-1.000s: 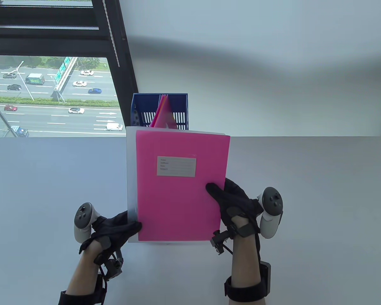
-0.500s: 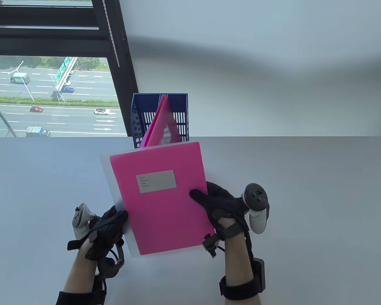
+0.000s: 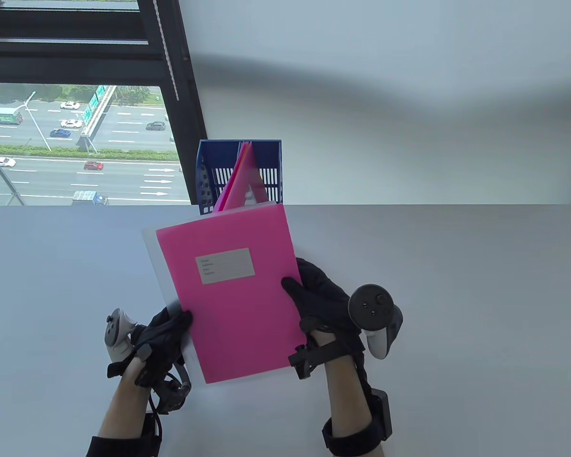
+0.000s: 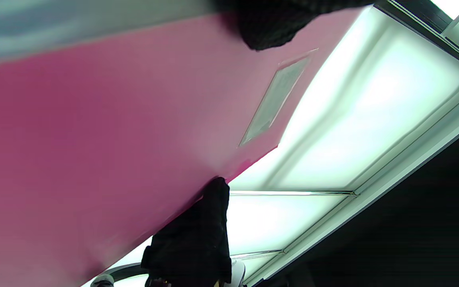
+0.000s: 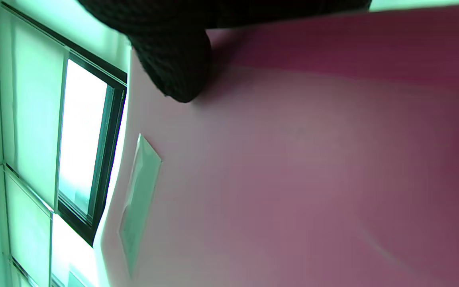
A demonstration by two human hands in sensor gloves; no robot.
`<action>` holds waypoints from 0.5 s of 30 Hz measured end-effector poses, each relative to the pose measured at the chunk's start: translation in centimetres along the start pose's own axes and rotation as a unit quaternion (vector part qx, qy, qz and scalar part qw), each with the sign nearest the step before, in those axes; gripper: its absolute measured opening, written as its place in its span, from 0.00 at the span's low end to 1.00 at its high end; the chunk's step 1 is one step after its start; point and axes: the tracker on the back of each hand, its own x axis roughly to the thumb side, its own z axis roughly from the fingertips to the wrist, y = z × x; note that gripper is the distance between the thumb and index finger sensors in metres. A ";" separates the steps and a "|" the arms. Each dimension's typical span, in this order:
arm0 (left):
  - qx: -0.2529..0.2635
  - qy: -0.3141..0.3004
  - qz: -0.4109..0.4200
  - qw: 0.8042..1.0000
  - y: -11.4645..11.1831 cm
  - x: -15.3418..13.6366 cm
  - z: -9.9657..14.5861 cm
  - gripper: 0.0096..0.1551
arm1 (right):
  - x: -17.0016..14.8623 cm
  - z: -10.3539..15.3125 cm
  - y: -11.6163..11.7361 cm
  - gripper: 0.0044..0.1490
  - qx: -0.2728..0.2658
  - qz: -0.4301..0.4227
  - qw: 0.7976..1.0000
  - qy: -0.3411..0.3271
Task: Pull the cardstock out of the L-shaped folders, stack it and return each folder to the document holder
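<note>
A clear L-shaped folder [image 3: 154, 259] with pink cardstock [image 3: 233, 295] inside, bearing a grey label [image 3: 224, 265], is held tilted above the table. My left hand [image 3: 164, 333] pinches its lower left edge. My right hand [image 3: 316, 297] grips the right edge, thumb on the pink face. The blue document holder [image 3: 266, 166] stands behind at the table's far edge with more pink folders [image 3: 240, 183] in it. The left wrist view shows the pink cardstock [image 4: 94, 131] with my thumb [image 4: 269, 28] on it. In the right wrist view the pink cardstock [image 5: 293, 167] fills the frame under my thumb [image 5: 173, 59].
The white table [image 3: 457, 295] stretches wide to the right and left of my hands. A white wall rises behind it, and a dark-framed window [image 3: 76, 119] stands at the back left.
The folder has moved left and tilted counter-clockwise, its top leaning left. Both hands moved left with it while keeping hold; the right wrist rolled so its tracker faces upward.
</note>
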 end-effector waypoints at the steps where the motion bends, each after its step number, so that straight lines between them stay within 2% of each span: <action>1: -0.002 -0.002 0.008 1.000 -0.1 -0.1 0.0 0.26 | 0.4 0.3 0.2 0.30 -0.032 0.034 0.999 -0.018; 4: -0.001 -0.002 0.011 1.000 -0.1 0.0 0.0 0.26 | 1.3 0.9 1.1 0.34 -0.095 0.102 0.989 -0.056; 6: -0.003 -0.003 0.012 1.000 0.0 0.0 0.1 0.26 | 1.6 1.0 1.6 0.40 -0.097 0.133 0.984 -0.065; 8: -0.002 -0.004 0.011 1.000 0.0 0.1 0.1 0.27 | 1.9 1.1 1.8 0.40 -0.100 0.155 0.980 -0.077; 12: 0.004 -0.003 0.014 1.000 0.2 -0.1 0.1 0.26 | 1.9 0.8 1.5 0.33 -0.072 0.123 0.988 -0.067; 15: 0.008 -0.002 0.013 1.000 0.3 -0.2 0.3 0.26 | 1.4 0.3 0.9 0.26 -0.008 0.055 0.997 -0.044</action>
